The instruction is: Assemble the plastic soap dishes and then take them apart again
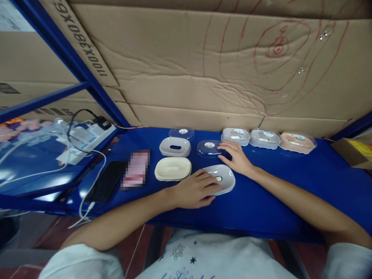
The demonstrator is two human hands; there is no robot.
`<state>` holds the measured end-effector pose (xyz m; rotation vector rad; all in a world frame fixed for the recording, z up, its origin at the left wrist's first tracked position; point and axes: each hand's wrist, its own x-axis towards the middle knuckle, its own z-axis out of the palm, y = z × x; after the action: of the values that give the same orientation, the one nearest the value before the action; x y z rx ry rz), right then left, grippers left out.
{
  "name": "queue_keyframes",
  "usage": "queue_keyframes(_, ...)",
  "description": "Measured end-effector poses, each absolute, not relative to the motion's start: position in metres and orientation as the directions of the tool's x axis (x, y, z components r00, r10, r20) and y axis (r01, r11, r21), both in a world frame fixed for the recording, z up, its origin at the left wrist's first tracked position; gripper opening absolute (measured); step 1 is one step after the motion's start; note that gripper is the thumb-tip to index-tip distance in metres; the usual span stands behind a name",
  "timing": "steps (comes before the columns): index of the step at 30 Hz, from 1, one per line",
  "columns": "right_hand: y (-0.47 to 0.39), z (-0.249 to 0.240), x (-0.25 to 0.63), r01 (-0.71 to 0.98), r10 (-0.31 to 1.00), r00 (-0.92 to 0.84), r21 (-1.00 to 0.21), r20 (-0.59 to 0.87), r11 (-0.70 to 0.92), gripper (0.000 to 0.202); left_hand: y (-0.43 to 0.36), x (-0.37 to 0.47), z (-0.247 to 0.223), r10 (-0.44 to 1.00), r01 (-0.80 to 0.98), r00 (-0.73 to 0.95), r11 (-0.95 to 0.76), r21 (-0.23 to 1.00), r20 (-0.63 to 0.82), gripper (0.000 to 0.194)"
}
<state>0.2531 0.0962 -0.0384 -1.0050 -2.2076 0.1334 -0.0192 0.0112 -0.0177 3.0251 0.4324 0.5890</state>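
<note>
Head view: two bare hands over a blue table, center of frame.
Left hand: below center; fingers curled over rim into gray dish, thumb at near outer edge, dish wall between them.
Gray dish: just below and right of center, on table, hollow side up; small white piece at its floor.
Right hand: right of center, at right end of clear lid; thumb and fingers apart, can't tell if lid is gripped.
Clear lid: just above gray dish, round sticker on top, lying on table.
Left of hands: slotted tray, cream oval piece just below it, second clear lid behind tray.
Lidded boxes: row of three, right of center, two pale, rightmost peach.
Phone: dark, lower left, beside pixelated pink rectangle.
Cardboard: fills top, red curved lines upper right.
</note>
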Motion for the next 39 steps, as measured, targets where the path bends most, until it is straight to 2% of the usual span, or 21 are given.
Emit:
queue_keyframes(6,0.091,-0.039,0.252,0.632,0.678,-0.572,-0.279,0.462,0.723,0.028,0.002,-0.016,-0.010,0.168,0.159,0.926,-0.986,0.055,0.337,0.022)
queue_keyframes(9,0.088,-0.035,0.252,0.591,0.620,-0.661,-0.215,0.422,0.777,0.031,0.000,-0.015,-0.010,0.161,0.154,0.925,-0.987,0.046,0.343,0.021)
queue_keyframes(13,0.090,-0.028,0.242,0.555,0.533,-0.745,-0.069,0.401,0.829,0.038,0.001,-0.015,-0.013,0.163,0.159,0.920,-0.986,0.041,0.357,0.022)
queue_keyframes(17,0.107,-0.025,0.213,0.583,0.558,-0.765,-0.026,0.322,0.812,0.045,0.002,-0.015,-0.014,0.164,0.165,0.923,-0.986,0.026,0.349,0.024)
queue_keyframes(25,0.143,-0.026,0.195,0.665,0.657,-0.677,-0.108,0.331,0.739,0.049,0.001,-0.015,-0.011,0.184,0.188,0.929,-0.982,0.020,0.321,0.025)
queue_keyframes(27,0.134,-0.019,0.210,0.618,0.655,-0.688,-0.220,0.314,0.755,0.051,0.002,-0.016,-0.011,0.236,0.242,0.915,-0.970,0.022,0.327,0.026)
queue_keyframes(30,0.097,-0.010,0.240,0.488,0.658,-0.699,-0.486,0.279,0.725,0.052,0.006,-0.018,-0.013,0.332,0.338,0.877,-0.940,0.044,0.348,0.039)
queue_keyframes(32,0.061,-0.009,0.258,0.446,0.675,-0.684,-0.573,0.277,0.687,0.051,0.008,-0.018,-0.016,0.366,0.371,0.856,-0.927,0.060,0.365,0.048)
queue_keyframes(34,0.026,-0.015,0.270,0.439,0.651,-0.706,-0.549,0.279,0.711,0.058,0.009,-0.018,-0.019,0.379,0.385,0.849,-0.921,0.059,0.369,0.047)
queue_keyframes(37,-0.005,-0.028,0.274,0.502,0.635,-0.723,-0.424,0.272,0.753,0.093,0.007,-0.017,-0.022,0.370,0.379,0.852,-0.924,0.050,0.370,0.039)
queue_keyframes(39,-0.009,-0.035,0.271,0.528,0.630,-0.723,-0.362,0.284,0.768,0.105,0.005,-0.016,-0.023,0.373,0.378,0.845,-0.924,0.068,0.384,0.040)
